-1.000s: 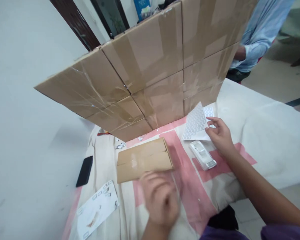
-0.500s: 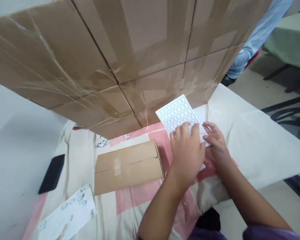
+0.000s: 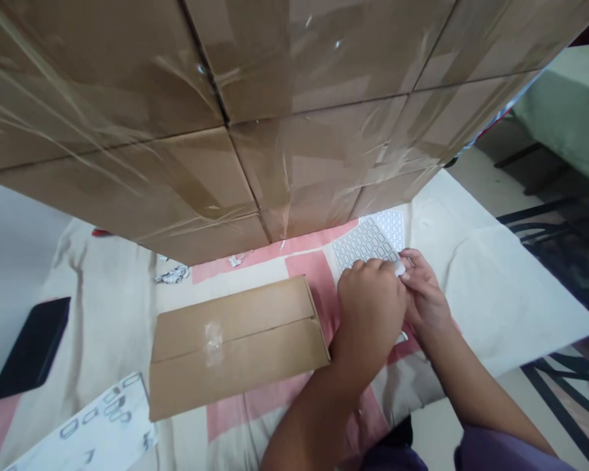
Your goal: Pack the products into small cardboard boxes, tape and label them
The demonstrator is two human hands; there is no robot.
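A sheet of small outlined labels (image 3: 366, 242) is held in both my hands, over the pink and cream cloth. My left hand (image 3: 372, 311) is closed over its near part, fingers curled and seen from the back. My right hand (image 3: 425, 291) pinches a white edge at the sheet's right side, beside the left fingertips. Another printed label sheet (image 3: 391, 224) lies just behind it. To the left of my hands a closed flat carton (image 3: 255, 353) rests on the cloth, with a piece of clear tape across its seam.
A wall of taped cardboard boxes (image 3: 319, 163) stands close behind. At lower left lie a mostly peeled label sheet (image 3: 98, 432) and a black flat object (image 3: 32, 347). Crumpled scraps (image 3: 174, 275) sit by the boxes. A white panel (image 3: 500, 281) extends to the right.
The label sheet has tipped lower and flatter, and my left fingers have curled tighter over it. The view has shifted, with the carton appearing larger and the person behind the boxes mostly hidden.
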